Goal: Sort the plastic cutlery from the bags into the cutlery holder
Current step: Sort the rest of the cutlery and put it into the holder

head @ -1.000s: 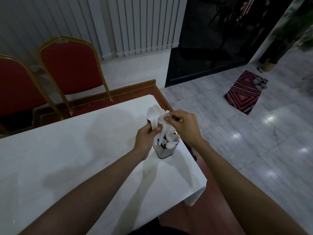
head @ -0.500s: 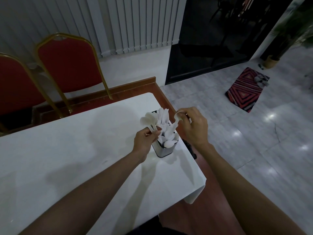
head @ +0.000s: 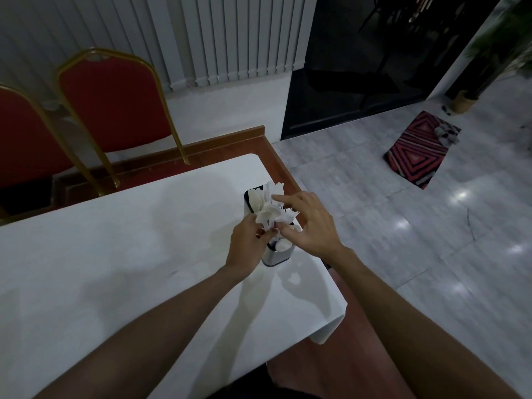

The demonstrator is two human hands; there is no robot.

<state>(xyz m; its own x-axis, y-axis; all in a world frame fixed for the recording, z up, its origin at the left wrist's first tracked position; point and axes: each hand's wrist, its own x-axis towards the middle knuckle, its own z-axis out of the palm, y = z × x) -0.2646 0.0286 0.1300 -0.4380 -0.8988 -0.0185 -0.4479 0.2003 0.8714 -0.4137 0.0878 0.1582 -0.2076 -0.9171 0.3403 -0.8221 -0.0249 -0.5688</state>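
- I am looking down at my two bare forearms reaching over a white table (head: pixel 121 254) in a dim room.
- A metal holder (head: pixel 277 258) stands near the table's right edge, with the far right corner a little beyond it.
- White plastic cutlery (head: pixel 260 198) stands upright in the holder's far part, handles and tines fanning out above the rim.
- More white pieces lie low in the near part, just above the shiny front wall.
- My left hand (head: pixel 248 245) is just left of the holder, fingertips curled together and pinching a bundle (head: pixel 269 216) of white cutlery by its handles.
- The bundle's broad ends fan upward over the holder's middle.
- My right hand (head: pixel 306 226) hovers over the holder, palm down, fingers loose and spread.
- Its index finger points straight out, its tip against the upright cutlery.
- Its thumb comes close to my left fingertips; I cannot tell whether it touches the bundle.
- Two red chairs (head: pixel 115 102) with gold frames stand beyond the table on the left.
- Pale vertical blinds (head: pixel 230 36) hang behind them.
- To the right is a glossy grey tiled floor (head: pixel 431 240) with a red striped rug (head: pixel 417 151).
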